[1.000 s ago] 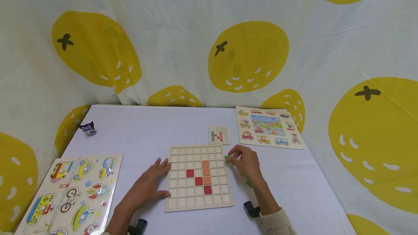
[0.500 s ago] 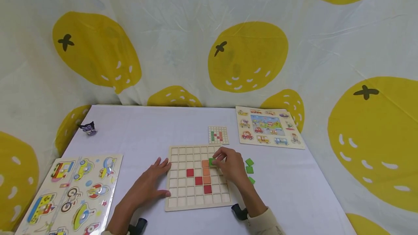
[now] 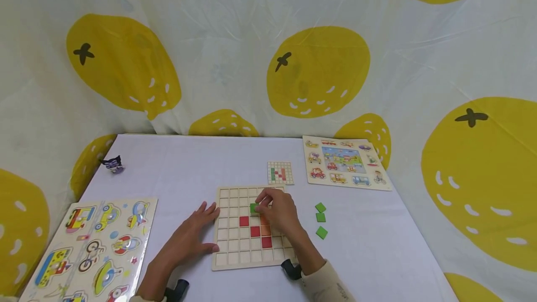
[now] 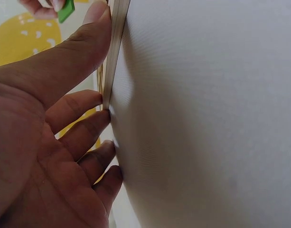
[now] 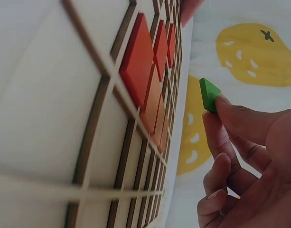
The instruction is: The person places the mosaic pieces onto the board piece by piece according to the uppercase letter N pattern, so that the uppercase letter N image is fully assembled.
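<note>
My right hand (image 3: pixel 280 212) pinches a green square tile (image 5: pixel 210 95) between thumb and forefinger, held above the wooden grid board (image 3: pixel 227 247). Three red tiles (image 3: pixel 255 231) lie in a diagonal line in the board's cells. Beside them is a column of orange tiles (image 5: pixel 152 97), partly covered by my right hand in the head view. My left hand (image 3: pixel 190 236) rests at the board's left side, thumb and fingertips touching its edge, as the left wrist view also shows. To the right of the board lie three loose green tiles (image 3: pixel 320 217).
A small card with a coloured grid pattern (image 3: pixel 287 166) lies just behind the board. A vehicle puzzle (image 3: pixel 313 142) is at the back right, and a larger vehicle puzzle (image 3: pixel 119 227) at the front left. A small dark purple object (image 3: pixel 113 165) sits at the back left.
My right hand has carried the green tile leftward from the board's right edge to over its middle cells. The loose green tiles at the right are now uncovered. My left hand stays put.
</note>
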